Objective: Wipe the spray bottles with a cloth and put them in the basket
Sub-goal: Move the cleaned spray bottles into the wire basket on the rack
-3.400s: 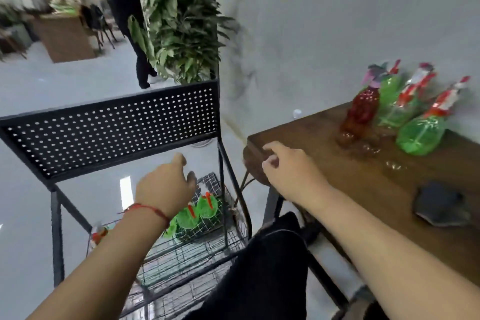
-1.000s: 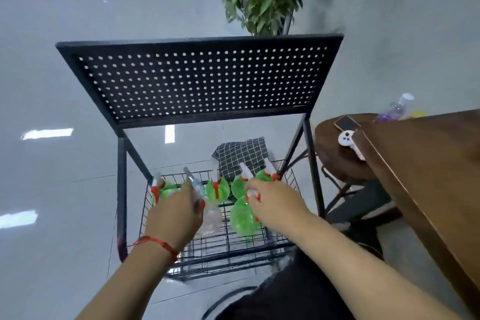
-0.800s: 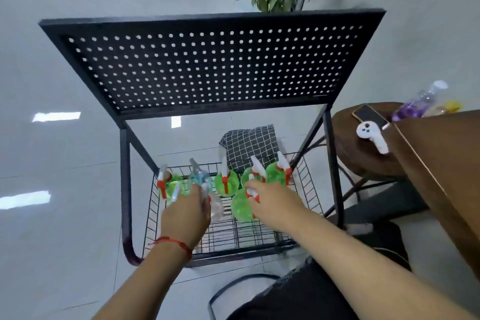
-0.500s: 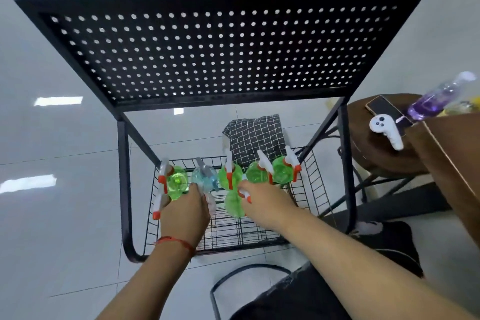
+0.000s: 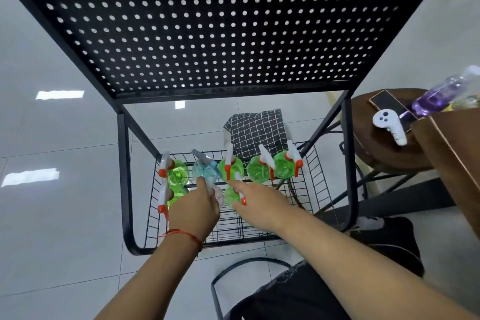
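Hands: the left hand (image 5: 193, 209) and the right hand (image 5: 257, 201) are both low inside the black wire basket (image 5: 313, 169), side by side near its middle.
Left grip: the fingers are curled round the top of a clear plastic spray bottle (image 5: 218, 195). The palm hides most of it, so I cannot tell if it stands on the wire floor.
Right grip: the fingers close on a green plastic spray bottle with a white trigger and red tip (image 5: 232, 197), which touches the clear one.
Reason of hold: taken from above, I think, so each bottle hangs upright and goes down between its neighbours without knocking them.
Rear row: five upright spray bottles, four green and one pale blue (image 5: 231, 167), stand along the rear edge. They are packed close, probably to keep the front part free.
Left edge: one more green bottle (image 5: 174, 196) begins a second row there. The two held bottles seem meant to continue it.
Cloth: a black checked cloth (image 5: 255, 132) lies folded at the rear edge behind the row. I cannot tell if it is inside the basket.
Cart top: a black perforated metal shelf (image 5: 207, 41) covers the rear part, so the arms enter from the front edge.
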{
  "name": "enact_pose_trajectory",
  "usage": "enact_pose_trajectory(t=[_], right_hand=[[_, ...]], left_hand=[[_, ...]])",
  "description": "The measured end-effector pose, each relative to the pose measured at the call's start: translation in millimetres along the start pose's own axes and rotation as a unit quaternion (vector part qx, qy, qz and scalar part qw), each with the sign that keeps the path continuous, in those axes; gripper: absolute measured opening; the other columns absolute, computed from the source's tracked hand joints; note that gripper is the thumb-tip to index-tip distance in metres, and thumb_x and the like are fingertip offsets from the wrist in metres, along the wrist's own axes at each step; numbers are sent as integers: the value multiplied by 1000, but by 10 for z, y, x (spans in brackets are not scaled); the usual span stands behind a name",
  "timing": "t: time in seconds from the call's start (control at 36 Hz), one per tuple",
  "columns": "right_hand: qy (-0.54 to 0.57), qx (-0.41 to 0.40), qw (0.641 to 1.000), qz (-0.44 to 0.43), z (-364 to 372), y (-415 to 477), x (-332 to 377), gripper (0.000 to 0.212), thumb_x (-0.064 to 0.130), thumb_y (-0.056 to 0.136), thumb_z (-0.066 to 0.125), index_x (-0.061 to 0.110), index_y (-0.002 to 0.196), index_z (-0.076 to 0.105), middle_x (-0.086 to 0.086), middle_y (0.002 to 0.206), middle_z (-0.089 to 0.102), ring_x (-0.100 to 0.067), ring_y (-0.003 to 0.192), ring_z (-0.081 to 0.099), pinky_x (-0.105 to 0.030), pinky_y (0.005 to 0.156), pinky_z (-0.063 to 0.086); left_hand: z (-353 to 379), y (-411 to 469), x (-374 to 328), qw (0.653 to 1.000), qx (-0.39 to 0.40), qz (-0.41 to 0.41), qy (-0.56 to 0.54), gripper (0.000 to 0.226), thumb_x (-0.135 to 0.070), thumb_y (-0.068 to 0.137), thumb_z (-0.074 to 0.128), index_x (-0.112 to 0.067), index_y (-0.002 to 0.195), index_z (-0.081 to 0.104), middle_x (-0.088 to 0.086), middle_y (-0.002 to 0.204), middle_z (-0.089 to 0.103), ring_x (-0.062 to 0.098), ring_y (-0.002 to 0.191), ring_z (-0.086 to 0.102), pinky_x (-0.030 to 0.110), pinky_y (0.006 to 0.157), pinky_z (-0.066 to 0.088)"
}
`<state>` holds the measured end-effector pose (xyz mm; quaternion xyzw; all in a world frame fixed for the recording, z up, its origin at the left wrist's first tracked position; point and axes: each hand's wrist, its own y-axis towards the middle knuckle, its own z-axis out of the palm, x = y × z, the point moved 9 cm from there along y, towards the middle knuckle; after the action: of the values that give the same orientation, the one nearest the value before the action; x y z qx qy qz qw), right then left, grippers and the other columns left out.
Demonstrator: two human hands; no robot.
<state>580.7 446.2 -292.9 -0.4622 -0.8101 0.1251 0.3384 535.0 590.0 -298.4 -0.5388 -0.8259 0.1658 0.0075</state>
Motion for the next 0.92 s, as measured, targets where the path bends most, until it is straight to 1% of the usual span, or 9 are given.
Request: enact_pose_trajectory(t=[0.14,0.22,0.39,0.56,0.64,0.72,0.81,0.83,0.92], right_hand=[[-14,-7,1000,-5,-31,-88,10,62,44,107,45,50,162,18,-1,151,57,-28,133,57,-47,100,54],[-20,-15,1000,-5,-54,-154,8,59,48,108,40,48,162,17,-2,148,59,-28,129,59,-47,98,55],[-23,-16,1000,0,-120,-321,-2,67,44,108,45,48,164,9,-2,147,59,-28,121,64,-45,94,57],[-34,-26,999,8,-237,-512,-61,67,40,108,47,39,165,12,-2,148,58,-21,101,66,-37,79,54],[-31,-34,999,20,-329,-624,-87,70,44,106,47,37,165,11,-3,153,55,-27,122,64,-43,94,56],[-21,-49,998,27,-445,-755,-95,71,45,106,48,37,166,11,-2,149,59,-26,113,67,-41,90,57],[-12,-70,997,20,-572,-893,-89,71,44,106,47,35,166,11,-2,139,65,-10,73,57,-31,64,47],[-12,-80,997,20,-625,-959,-93,70,44,106,47,36,166,11,-1,131,66,-8,70,53,-29,61,43],[-27,-110,993,25,-821,-1186,-104,67,46,107,47,38,165,13,1,125,68,-22,98,68,-36,76,53]], left_hand=[[2,-4,24,999,1,-1,48,27,-23,104,41,-20,129,50,0,89,77,22,85,78,37,96,50],[-3,6,61,998,0,3,70,31,-23,101,38,-18,128,52,-1,88,77,21,85,77,35,100,47],[-14,-25,94,999,-11,-4,47,36,-31,105,35,-15,134,49,-2,79,73,23,80,75,32,84,51],[-283,-262,-6,999,-22,-15,37,44,-41,110,31,-18,144,45,1,90,77,28,118,68,46,112,44],[-338,-318,-16,999,-14,-13,48,44,-41,109,34,-18,145,44,-5,69,59,25,104,71,50,117,43],[-463,-369,-48,999,-28,-11,32,46,-42,107,40,-23,149,39,-10,64,49,22,80,70,47,107,51],[-640,-463,-165,999,-43,7,22,50,-42,107,46,-24,152,35,-11,74,54,22,80,72,39,85,55],[-727,-514,-239,998,-55,17,24,52,-43,106,47,-24,153,34,-10,75,55,21,81,73,38,81,55],[-988,-649,-503,992,-103,49,54,53,-51,106,42,-24,151,34,-2,97,74,21,80,75,41,87,56]])
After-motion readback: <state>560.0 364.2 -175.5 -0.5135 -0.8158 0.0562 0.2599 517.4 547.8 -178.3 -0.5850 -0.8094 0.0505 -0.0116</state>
